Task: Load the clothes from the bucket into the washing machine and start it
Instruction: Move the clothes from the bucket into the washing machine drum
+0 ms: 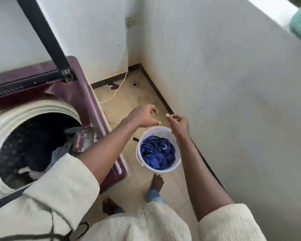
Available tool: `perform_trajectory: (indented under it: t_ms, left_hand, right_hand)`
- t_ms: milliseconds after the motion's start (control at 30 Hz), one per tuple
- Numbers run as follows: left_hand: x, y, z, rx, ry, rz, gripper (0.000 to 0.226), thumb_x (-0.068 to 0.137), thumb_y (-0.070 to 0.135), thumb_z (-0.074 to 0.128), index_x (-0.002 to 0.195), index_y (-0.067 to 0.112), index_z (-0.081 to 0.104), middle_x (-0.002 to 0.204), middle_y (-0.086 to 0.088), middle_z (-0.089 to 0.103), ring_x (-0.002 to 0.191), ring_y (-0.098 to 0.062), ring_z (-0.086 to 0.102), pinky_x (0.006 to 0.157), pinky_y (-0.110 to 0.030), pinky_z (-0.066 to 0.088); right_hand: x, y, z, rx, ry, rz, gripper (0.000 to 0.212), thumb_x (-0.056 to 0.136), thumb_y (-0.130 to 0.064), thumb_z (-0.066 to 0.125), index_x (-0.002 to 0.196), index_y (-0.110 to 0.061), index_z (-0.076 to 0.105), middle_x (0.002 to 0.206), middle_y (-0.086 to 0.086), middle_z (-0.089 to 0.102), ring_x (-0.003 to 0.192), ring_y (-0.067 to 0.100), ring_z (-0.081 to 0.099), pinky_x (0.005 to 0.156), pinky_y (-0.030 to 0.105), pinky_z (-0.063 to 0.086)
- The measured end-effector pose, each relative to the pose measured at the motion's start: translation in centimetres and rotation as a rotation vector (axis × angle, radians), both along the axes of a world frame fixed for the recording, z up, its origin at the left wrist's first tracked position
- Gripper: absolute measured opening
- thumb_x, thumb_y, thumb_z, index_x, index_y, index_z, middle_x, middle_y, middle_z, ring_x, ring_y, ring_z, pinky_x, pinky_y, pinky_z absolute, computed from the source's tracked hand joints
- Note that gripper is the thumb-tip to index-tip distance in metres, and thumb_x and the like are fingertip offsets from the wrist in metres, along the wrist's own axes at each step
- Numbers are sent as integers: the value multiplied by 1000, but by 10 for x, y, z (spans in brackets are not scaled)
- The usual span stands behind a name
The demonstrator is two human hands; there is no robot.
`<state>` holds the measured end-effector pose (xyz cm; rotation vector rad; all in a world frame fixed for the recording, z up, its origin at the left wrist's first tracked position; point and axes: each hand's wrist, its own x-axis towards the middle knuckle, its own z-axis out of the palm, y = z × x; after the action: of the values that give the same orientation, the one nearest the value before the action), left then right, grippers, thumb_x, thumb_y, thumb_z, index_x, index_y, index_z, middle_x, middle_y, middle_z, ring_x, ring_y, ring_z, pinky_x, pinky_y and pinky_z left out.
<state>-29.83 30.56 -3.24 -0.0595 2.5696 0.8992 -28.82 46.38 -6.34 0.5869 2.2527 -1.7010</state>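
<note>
Fingers (153, 109) of the left hand (142, 116) were loosely curled with nothing between them, and those of the right hand (178, 123) were likewise half bent and empty, both hands hovering above the far rim of the bucket. Largest in view, the maroon washing machine (87, 94) stood at the left, cut off by the frame edge, its lid (42, 34) raised against the wall and its drum (12, 122) open; inside lay dark and pale clothes too shadowed to tell apart, partly hidden by the left sleeve (59, 185). Just beside the machine, on the tiled floor (129, 98), stood the white bucket (141, 159) holding crumpled blue clothes (156, 152). A thin cord (122, 84) trailed across the floor to the corner, and two bare feet showed below, one half hidden by the garment
</note>
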Motion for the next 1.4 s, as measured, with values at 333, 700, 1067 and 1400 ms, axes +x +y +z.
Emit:
perform_trajectory:
  t_ms: [333,700,1067,1400]
  left_hand:
    - [-47,70,-156,106,-582,342,88,73,44,77,144,11,35,146,-9,44,128,-28,49,102,-35,44]
    - [-34,92,-480,-8,-607,498,94,49,72,78,126,22,58,141,-4,49,126,-23,51,106,-37,43]
    - [-25,116,-582,-227,-559,833,17,75,28,62,82,14,57,115,-13,62,106,-36,56,95,-43,47]
    - [-20,119,-577,51,-610,877,61,54,77,68,71,20,53,83,-5,60,93,-31,59,83,-41,47]
  right_hand:
    - [-48,86,-138,-25,-354,-22,23,88,-29,66,69,-18,59,70,-1,62,70,15,57,58,26,43]
    - [-58,114,-469,38,-559,53,35,81,-35,74,101,-8,64,103,5,65,96,22,62,91,39,51]
    - [-48,108,-585,168,-673,-68,132,54,-55,87,152,-18,8,152,10,38,137,30,41,112,43,37]
    - [-63,103,-584,264,-721,0,99,66,-71,69,139,-10,40,139,11,53,127,31,51,105,38,41]
